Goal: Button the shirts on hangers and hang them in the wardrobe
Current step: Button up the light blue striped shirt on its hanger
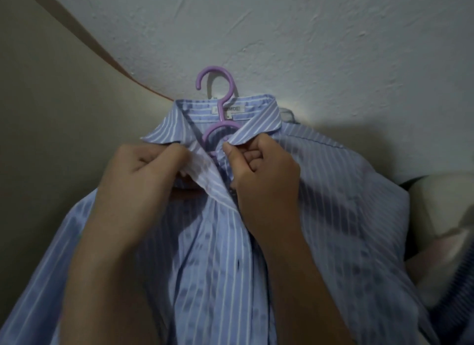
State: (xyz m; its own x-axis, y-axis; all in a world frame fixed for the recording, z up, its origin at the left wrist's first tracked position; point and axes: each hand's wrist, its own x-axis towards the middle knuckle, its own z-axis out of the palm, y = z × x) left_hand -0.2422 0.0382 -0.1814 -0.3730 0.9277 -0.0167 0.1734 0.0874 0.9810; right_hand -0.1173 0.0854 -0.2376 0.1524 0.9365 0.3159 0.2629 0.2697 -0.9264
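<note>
At centre, a blue shirt with white stripes (333, 190) on a purple hanger (225, 93), hook curling far and left against a white textured surface (307, 36). Collar (256, 113) spread open, a label (232, 109) partly hidden behind the hanger's neck. Just near of the collar, left grip (143, 175) curled on the left front edge of the shirt, folding it over toward the middle; right grip (264, 172) clenched on the right front edge, thumb up by the collar tip. Both grips close together at the top of the opening, front edges meeting between them. Whether a button sits under the fingers, cannot tell. At the right edge, a pale bundle (436, 203), blurred
</note>
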